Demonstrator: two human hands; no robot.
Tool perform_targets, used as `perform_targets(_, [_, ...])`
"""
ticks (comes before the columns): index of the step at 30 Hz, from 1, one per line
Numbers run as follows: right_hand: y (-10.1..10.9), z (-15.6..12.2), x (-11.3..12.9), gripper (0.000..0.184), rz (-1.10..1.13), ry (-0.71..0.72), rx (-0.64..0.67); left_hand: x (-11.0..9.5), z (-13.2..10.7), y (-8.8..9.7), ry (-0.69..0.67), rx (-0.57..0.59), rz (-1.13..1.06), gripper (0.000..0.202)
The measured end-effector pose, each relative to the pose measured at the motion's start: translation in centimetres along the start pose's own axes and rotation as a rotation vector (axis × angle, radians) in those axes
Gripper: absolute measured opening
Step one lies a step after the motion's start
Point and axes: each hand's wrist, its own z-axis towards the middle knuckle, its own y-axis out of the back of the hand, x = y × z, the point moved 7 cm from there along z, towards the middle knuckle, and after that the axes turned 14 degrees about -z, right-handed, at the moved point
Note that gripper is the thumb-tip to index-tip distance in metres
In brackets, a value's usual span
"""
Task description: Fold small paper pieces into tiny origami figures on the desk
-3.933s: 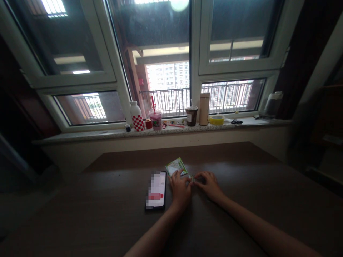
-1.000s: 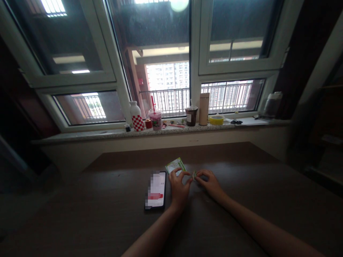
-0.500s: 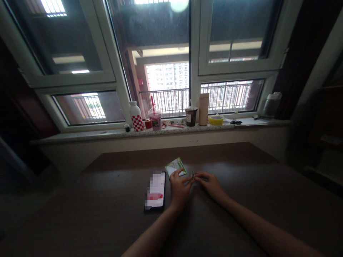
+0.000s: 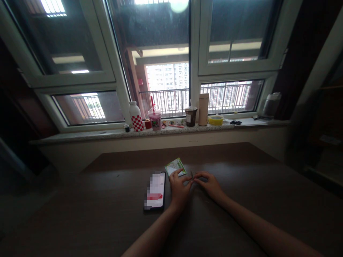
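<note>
Between the fingertips of both hands is a small, thin, dark piece [image 4: 192, 175], too small for me to name. My left hand [image 4: 180, 187] pinches it from the left with thumb and forefinger, its other fingers reaching over the near edge of a green and white packet [image 4: 175, 166]. From the right, my right hand [image 4: 210, 184] closes thumb and forefinger on the same piece. A phone [image 4: 155, 191] with a lit, partly blurred screen lies flat on the table, just left of my left hand.
The dark brown table [image 4: 107, 221] reaches toward a stone windowsill [image 4: 107, 134]. Along the sill stand a checked bottle [image 4: 137, 119], a pink drink cup [image 4: 155, 120], a dark cup [image 4: 190, 117], a tan flask [image 4: 203, 110], yellow tape [image 4: 215, 120] and black scissors [image 4: 236, 122].
The small piece has turned slightly and shifted a little left between my fingertips. Both hands stay in nearly the same place; the phone and packet lie still.
</note>
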Motion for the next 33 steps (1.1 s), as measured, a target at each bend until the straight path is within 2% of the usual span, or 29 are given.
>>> perform_targets(11, [0.15,-0.02,-0.01,0.021,-0.012,-0.056,0.018,-0.02,0.04,-0.25,-0.017,0.047,0.015,0.01])
perform_targets(22, [-0.36,-0.13,-0.03,0.015,-0.012,0.044,-0.023,0.35,0.01,-0.5,0.034,0.054,0.065,0.013])
perform_targets(27, [-0.38,0.03,0.67,0.014,0.015,0.112,0.002,0.23,-0.06,-0.56,0.025,0.046,0.067,0.018])
perform_targets(33, [-0.62,-0.02,0.5,0.008,-0.015,0.097,0.024,0.14,0.03,-0.92,-0.01,0.065,0.058,0.019])
